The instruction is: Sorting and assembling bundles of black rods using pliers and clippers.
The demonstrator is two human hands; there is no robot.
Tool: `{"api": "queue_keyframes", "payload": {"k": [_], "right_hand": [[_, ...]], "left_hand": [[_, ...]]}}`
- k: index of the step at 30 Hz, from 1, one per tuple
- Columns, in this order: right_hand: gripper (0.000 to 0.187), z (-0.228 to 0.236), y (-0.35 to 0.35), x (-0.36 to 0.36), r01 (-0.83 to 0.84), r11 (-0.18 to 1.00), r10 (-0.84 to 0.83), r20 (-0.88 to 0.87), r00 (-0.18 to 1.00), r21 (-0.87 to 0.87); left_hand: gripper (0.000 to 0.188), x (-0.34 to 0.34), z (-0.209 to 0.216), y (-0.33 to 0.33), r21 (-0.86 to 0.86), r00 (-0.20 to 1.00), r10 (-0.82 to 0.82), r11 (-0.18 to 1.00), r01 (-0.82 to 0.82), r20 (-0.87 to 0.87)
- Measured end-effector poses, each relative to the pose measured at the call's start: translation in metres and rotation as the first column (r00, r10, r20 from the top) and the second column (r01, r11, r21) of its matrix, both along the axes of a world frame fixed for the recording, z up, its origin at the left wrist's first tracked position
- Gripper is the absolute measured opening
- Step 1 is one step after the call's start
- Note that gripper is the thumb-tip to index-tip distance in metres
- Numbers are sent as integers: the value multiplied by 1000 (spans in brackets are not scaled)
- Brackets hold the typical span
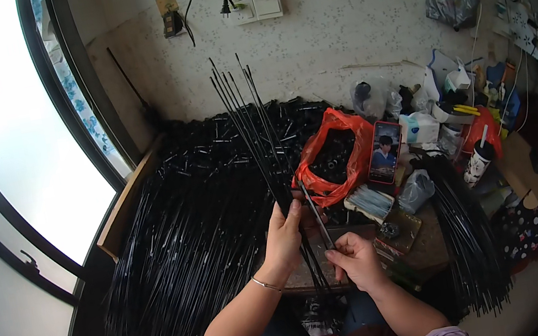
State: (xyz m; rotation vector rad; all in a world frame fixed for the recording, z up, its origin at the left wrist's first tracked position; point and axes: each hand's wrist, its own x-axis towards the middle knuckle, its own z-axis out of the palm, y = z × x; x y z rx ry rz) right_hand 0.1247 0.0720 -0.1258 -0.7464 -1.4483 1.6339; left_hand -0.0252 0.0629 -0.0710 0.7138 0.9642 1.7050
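My left hand is closed around a bundle of long thin black rods, which stand up and fan out a little at the top. Their lower ends come out below the hand toward my lap. To the right of the bundle, my right hand pinches a separate black rod between thumb and fingers. That rod slants up and leftward, its upper part passing close to my left fingers. Whether it touches the bundle there I cannot tell. A bracelet circles my left wrist.
A large heap of black rods covers the left side, with short black parts behind. An open red plastic bag holds dark pieces. Beside it are a phone, pale thin sticks, more rods and a patterned cup.
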Motion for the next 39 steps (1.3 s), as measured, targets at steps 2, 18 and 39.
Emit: {"api": "queue_keyframes", "payload": {"k": [2,18,39], "right_hand": [[11,4,5,-5,-30,999,27,-75,997,-41],[36,-59,-43,6,-275,945,291,70,954,-179],[17,-155,-49,139,-30,942,-181,581,794,335]], "left_hand": [[20,-1,-1,0,16,998,-12,1000,13,-63],[38,-34,21,31,196,936,-278,952,237,216],[22,-212,111,-45,495,871,486,775,-394,-67]]}}
